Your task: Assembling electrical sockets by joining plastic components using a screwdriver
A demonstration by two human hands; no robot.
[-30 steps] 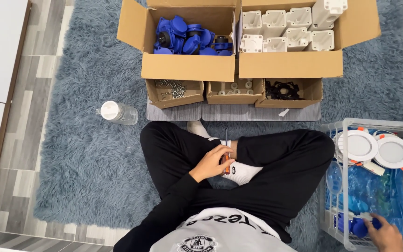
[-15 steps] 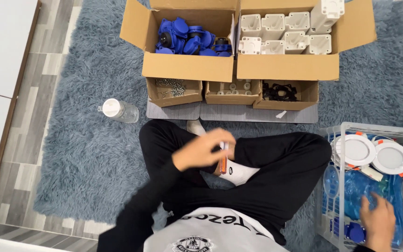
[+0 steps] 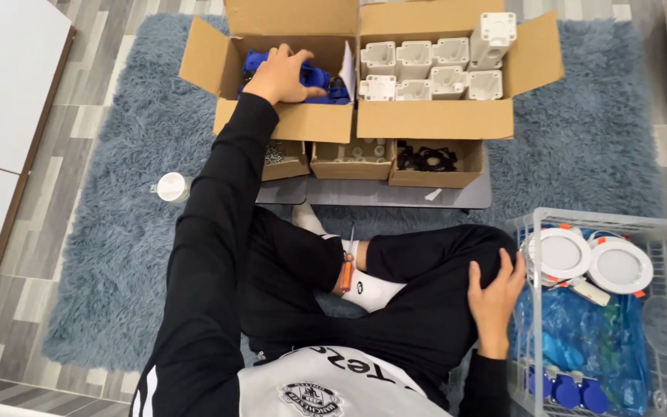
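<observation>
My left hand point(image 3: 279, 75) reaches far forward into the left cardboard box point(image 3: 303, 122) and lies on the blue plastic parts point(image 3: 319, 78) inside. Its fingers curl over them, and whether they grip one is hidden. My right hand point(image 3: 494, 297) rests flat on my right knee with its fingers apart, holding nothing. It sits just beside the white wire basket point(image 3: 604, 220). A small screwdriver with an orange handle point(image 3: 347, 266) lies on my crossed legs by the white sock.
A second cardboard box point(image 3: 434, 120) holds white plastic housings point(image 3: 426, 69). Three small boxes with screws point(image 3: 279, 158), pale parts point(image 3: 353, 158) and black parts point(image 3: 426, 160) stand in front. The basket holds round white lamps point(image 3: 561, 253) and a blue bag point(image 3: 588, 340). A bottle point(image 3: 171, 187) stands on the rug.
My left hand left my lap, dropped the screwdriver there and reached forward into the box of blue parts. My right hand came out of the basket and settled on my knee.
</observation>
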